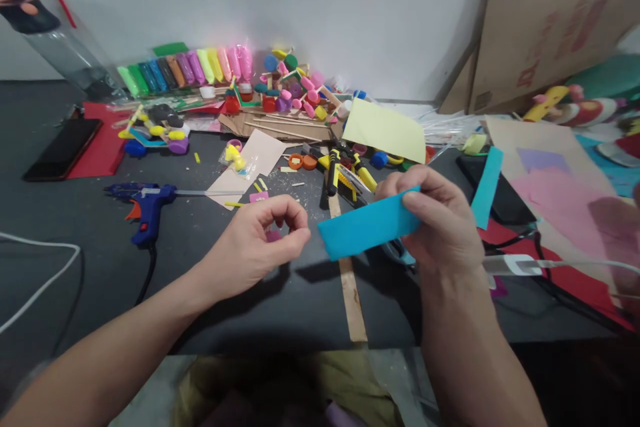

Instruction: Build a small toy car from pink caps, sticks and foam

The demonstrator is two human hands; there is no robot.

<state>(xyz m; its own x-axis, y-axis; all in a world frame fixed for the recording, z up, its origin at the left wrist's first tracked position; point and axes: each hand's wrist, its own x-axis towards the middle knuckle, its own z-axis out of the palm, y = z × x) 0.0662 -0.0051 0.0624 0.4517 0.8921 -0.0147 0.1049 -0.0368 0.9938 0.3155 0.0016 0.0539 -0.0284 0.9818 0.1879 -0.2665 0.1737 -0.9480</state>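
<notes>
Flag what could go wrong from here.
1. The blue strip is gripped at one end only, by the right hand; its free end could bend or swing off line.
2. The cord of the glue gun runs down to the left forearm; a snag might drag the gun.
3. The wooden stick ends close to the table's front edge, so a bump may shift it.
</notes>
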